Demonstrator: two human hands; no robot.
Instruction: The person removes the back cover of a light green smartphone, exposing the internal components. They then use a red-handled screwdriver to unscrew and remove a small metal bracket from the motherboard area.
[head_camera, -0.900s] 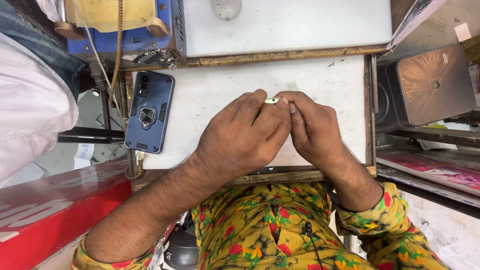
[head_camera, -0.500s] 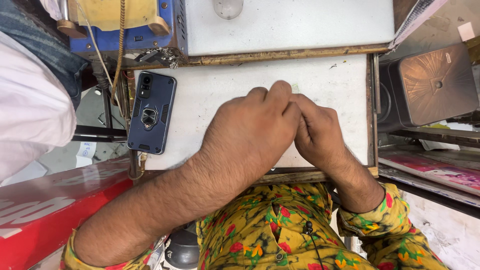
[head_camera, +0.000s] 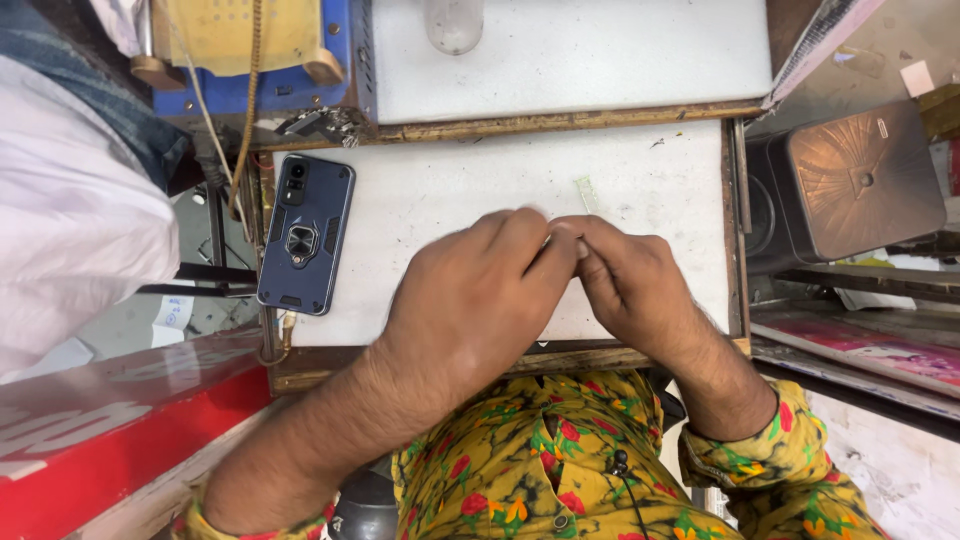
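My left hand (head_camera: 470, 300) and my right hand (head_camera: 625, 285) meet fingertip to fingertip low over a white work surface (head_camera: 450, 200). The fingers of both are curled and pinched together where they touch. Whatever sits between the fingertips is hidden by the knuckles. A small pale strip (head_camera: 583, 192) lies on the surface just beyond the hands. A dark blue phone (head_camera: 305, 232) in a rugged case lies face down at the surface's left edge, apart from my left hand.
A second white board (head_camera: 570, 60) with a clear round object (head_camera: 453, 22) lies beyond a wooden ledge. A blue and yellow device (head_camera: 250, 50) with cords stands at the far left. A brown box (head_camera: 860, 180) stands at right, another person's white sleeve (head_camera: 70, 220) at left.
A small yellowish piece showed between the fingertips at first; it is now covered. Both hands dropped toward me and closed tighter together, the left hand covering more of the right.
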